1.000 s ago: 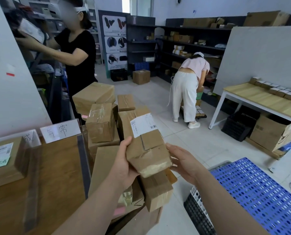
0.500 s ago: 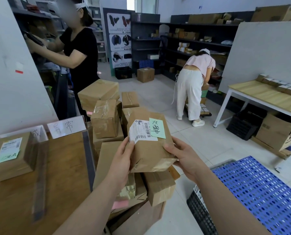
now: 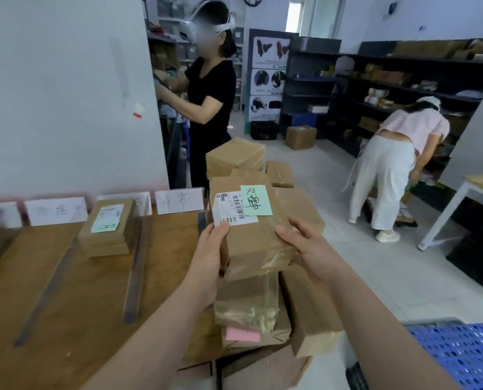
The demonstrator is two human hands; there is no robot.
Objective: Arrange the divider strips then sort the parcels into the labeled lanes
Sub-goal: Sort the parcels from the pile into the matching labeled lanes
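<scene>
At eleven o'clock a person in black (image 3: 210, 88) stands reaching left; at two o'clock a person in white trousers (image 3: 385, 178) bends toward dark shelving (image 3: 398, 85). A blue perforated panel (image 3: 459, 357) lies at five o'clock.

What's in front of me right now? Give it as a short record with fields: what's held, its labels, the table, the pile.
held: brown parcel, gripped at its sides by left hand and right hand
labels on it: white barcode label; green handwritten note
table: wooden table; one parcel with a green note lies between two divider strips
lane signs: white cards standing along the far edge, writing blurred
pile: unsorted brown parcels right of the table, below the held one
</scene>
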